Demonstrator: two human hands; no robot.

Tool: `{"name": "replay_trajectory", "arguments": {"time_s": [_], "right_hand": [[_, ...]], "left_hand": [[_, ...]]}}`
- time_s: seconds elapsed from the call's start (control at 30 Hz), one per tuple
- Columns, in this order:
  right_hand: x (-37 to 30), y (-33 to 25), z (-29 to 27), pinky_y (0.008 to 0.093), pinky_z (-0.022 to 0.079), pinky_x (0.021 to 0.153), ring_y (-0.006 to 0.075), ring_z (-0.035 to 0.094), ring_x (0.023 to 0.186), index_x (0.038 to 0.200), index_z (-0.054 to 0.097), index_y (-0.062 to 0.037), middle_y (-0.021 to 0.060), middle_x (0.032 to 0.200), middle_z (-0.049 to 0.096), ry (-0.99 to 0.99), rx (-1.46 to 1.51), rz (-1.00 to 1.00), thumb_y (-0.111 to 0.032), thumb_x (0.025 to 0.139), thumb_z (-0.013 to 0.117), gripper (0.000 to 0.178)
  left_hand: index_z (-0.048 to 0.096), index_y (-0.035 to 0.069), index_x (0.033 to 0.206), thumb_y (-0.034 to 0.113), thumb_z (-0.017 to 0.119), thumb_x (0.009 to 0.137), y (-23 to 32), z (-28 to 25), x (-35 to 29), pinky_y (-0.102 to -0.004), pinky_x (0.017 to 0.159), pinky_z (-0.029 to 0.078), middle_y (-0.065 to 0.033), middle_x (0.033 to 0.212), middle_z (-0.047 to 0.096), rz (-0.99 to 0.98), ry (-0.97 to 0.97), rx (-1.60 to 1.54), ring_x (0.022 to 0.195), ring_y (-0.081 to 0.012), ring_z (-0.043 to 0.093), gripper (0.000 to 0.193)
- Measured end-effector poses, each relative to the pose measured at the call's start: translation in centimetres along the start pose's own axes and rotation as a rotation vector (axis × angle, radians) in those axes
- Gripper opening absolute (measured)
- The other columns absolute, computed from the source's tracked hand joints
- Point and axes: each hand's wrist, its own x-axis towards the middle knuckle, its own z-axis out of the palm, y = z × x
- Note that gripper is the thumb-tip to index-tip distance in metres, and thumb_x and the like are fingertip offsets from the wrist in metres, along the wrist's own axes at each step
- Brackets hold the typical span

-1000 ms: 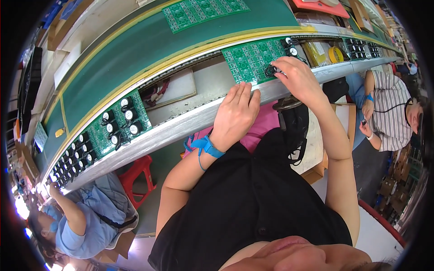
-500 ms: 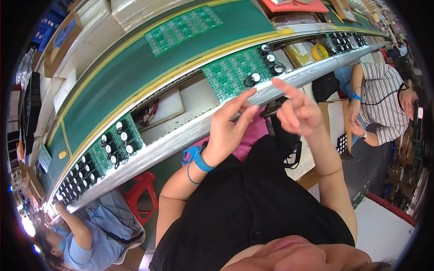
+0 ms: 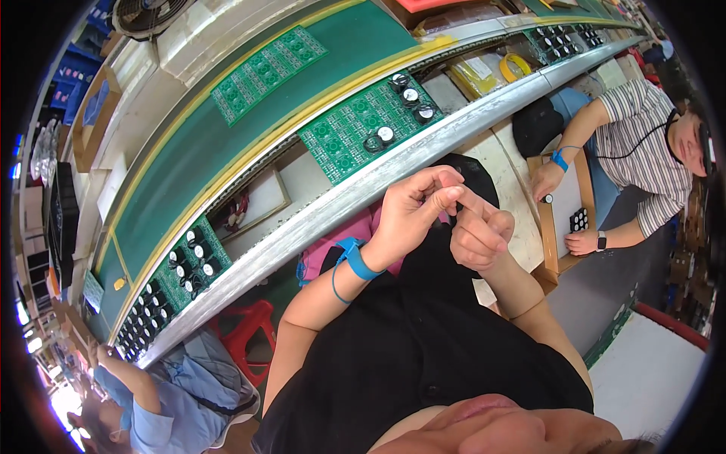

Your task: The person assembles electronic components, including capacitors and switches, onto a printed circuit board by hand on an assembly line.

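Four round black parts with white tops (image 3: pixel 411 95) sit on the green circuit board (image 3: pixel 352 125) at the upper middle of the frame. Near the middle, below the silver rail (image 3: pixel 325 209), the left hand (image 3: pixel 412 212) and right hand (image 3: pixel 482 234) meet, fingertips together; I cannot tell if they pinch anything. It looks like a small finger step, off the board, and any next move calls for care not to bump those parts

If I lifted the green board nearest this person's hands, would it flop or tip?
The board would probably be stiff, since it lies flat without obvious sag. It looks thin, so likely light for its size. It may dip toward the right, where most of its round parts cluster.
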Motion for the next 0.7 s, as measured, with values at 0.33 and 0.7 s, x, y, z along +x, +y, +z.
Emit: {"name": "replay_trajectory", "arguments": {"time_s": [0.33,0.7], "right_hand": [[-3.2,0.3,-0.6,0.0234,0.036,0.039,0.0164,0.042,0.047,0.146,0.010,-0.0007,0.0102,0.056,0.051,0.028,0.059,-0.024,0.003,0.071,0.044,0.083],[-7.2,-0.4,0.0,0.0247,0.038,0.043,0.0177,0.045,0.049,0.146,0.020,-0.0028,0.0125,0.058,0.054,-0.005,-0.124,-0.005,0.003,0.072,0.043,0.077]], "left_hand": [[0.061,-0.002,0.087,0.015,0.053,0.095,-1.2,1.4,0.2,-0.0220,0.053,0.046,-0.0047,0.070,0.060,0.044,-0.006,0.306,0.059,-0.0086,0.057,0.021],[0.061,-0.007,0.094,0.019,0.051,0.096,-1.8,3.5,0.0,-0.0255,0.065,0.050,-0.0101,0.077,0.063,0.000,-0.245,0.282,0.069,-0.0158,0.062,0.028]]}}
